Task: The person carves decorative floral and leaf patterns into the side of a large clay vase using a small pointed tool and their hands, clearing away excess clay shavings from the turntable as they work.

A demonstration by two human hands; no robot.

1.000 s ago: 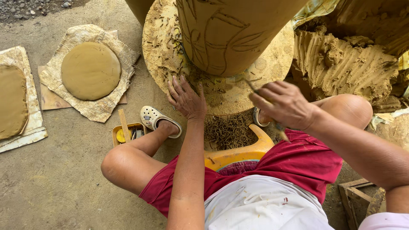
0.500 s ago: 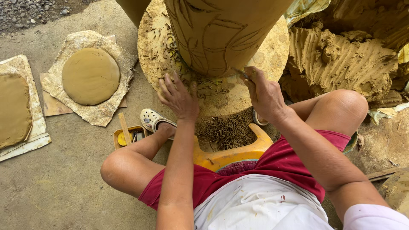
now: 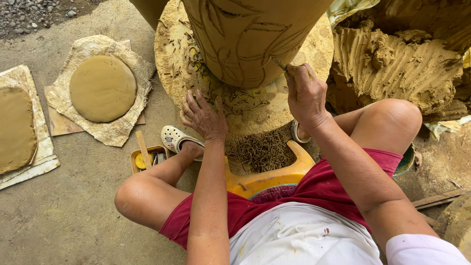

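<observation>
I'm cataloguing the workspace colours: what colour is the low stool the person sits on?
Yellow-orange, seen best in the head view: the stool shows between the person's knees.

I see grey concrete floor (image 3: 73,216) w/ two flat tan clay discs (image 3: 102,88) on burlap mats (image 3: 117,135), small yellow tray (image 3: 142,159).

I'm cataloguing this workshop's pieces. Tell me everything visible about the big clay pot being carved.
The clay pot is large, tan and matte, looking like unfired clay; only its lower body shows, narrowing toward the base. Carved curving lines cover its wall. It stands upright on a round slab strewn with clay shavings. The right hand holds a thin carving tool against its wall; the left hand rests on the slab nearby.
</observation>
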